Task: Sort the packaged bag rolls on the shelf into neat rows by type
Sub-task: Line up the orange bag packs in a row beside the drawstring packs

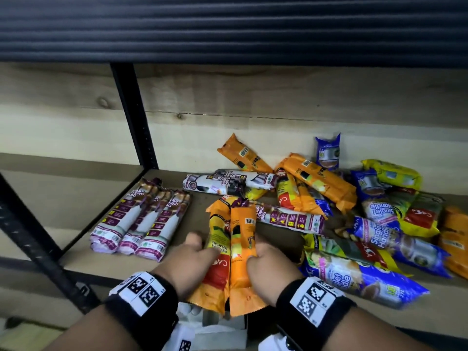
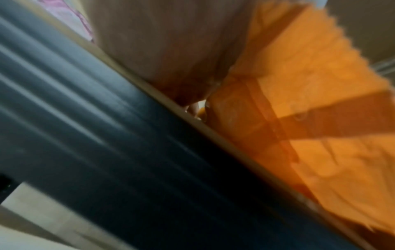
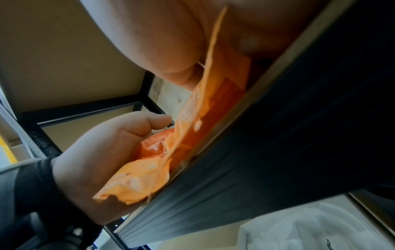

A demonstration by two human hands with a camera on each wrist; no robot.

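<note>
- Head view: the left hand (image 1: pixel 191 259) and right hand (image 1: pixel 266 262) hold two orange bag-roll packs (image 1: pixel 231 252) side by side at the front of the wooden shelf (image 1: pixel 83 262), the fingers of each hand curled round the pack on its side.
- Only this view shows the sorting: three purple drawstring-bag rolls (image 1: pixel 141 221) lie in a neat row at the shelf's left.
- A mixed heap (image 1: pixel 354 214) of orange, blue, yellow and white packs lies to the right, some overlapping.
- Left wrist view: blurred; the serrated end of an orange pack (image 2: pixel 310 84) overhangs the shelf's dark front rail (image 2: pixel 107 135).
- Right wrist view, from below: the left hand's thumb (image 3: pixel 149 121) presses on a crinkled orange wrapper (image 3: pixel 145 177).
</note>
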